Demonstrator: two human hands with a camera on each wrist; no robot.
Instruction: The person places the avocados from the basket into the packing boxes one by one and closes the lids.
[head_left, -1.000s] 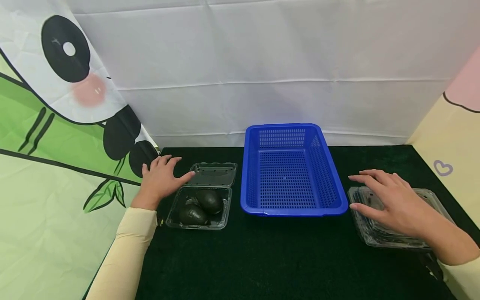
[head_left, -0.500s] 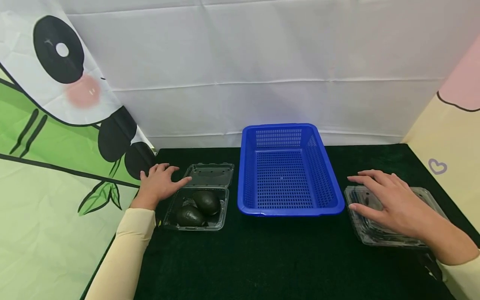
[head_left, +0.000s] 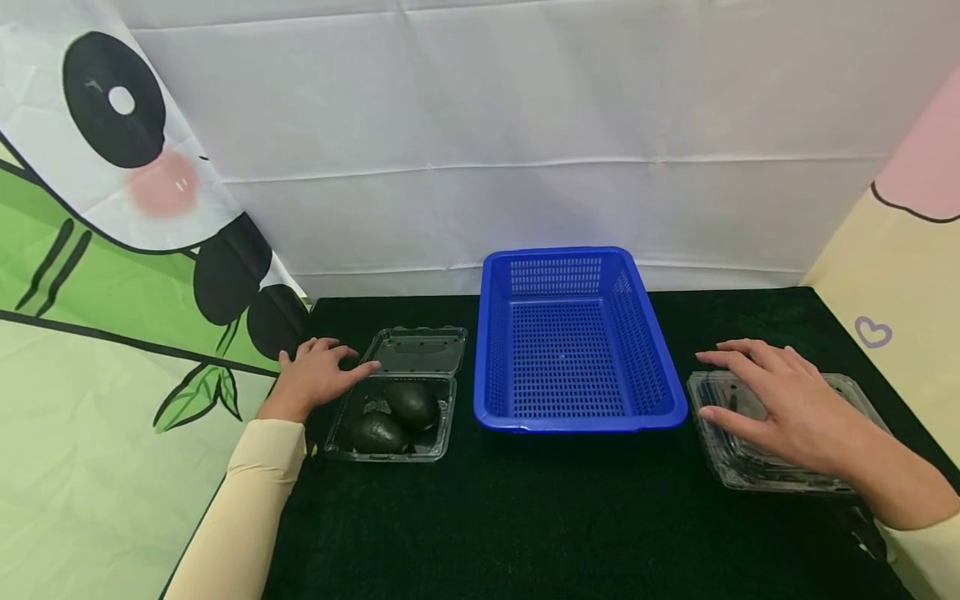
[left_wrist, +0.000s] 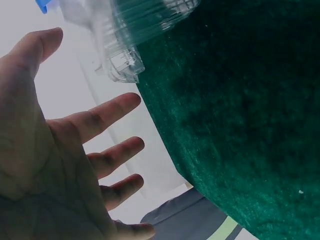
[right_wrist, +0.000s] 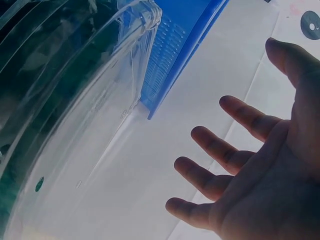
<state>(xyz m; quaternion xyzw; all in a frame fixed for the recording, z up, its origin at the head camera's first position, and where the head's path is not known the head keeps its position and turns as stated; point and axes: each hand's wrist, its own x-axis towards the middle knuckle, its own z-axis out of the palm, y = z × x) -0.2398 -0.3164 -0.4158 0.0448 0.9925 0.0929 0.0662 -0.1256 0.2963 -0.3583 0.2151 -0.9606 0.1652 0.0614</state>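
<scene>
My left hand (head_left: 313,379) has its fingers spread beside a clear plastic clamshell box (head_left: 448,417) with its lid folded back. Two dark avocados (head_left: 412,405) lie in that box. In the left wrist view the palm and fingers are bare, apart from the box's edge (left_wrist: 127,65). On the right, my right hand (head_left: 795,408) hovers over more clear clamshell plastic (head_left: 750,475), which it partly covers. Whether that is one box or a stack, I cannot tell. The right wrist view has these fingers loosely spread, holding nothing, with the clear plastic (right_wrist: 100,100) to their left.
Between the hands stands a blue perforated basket (head_left: 581,423) with nothing in it. Dark green cloth (head_left: 555,517) covers the table. A white cloth (head_left: 525,125) hangs behind, and printed cartoon sheets (head_left: 90,375) flank the sides.
The head view has shifted slightly, so everything sits a little further left. My left hand has drawn back slightly from the open box. The right hand has stayed nearly still.
</scene>
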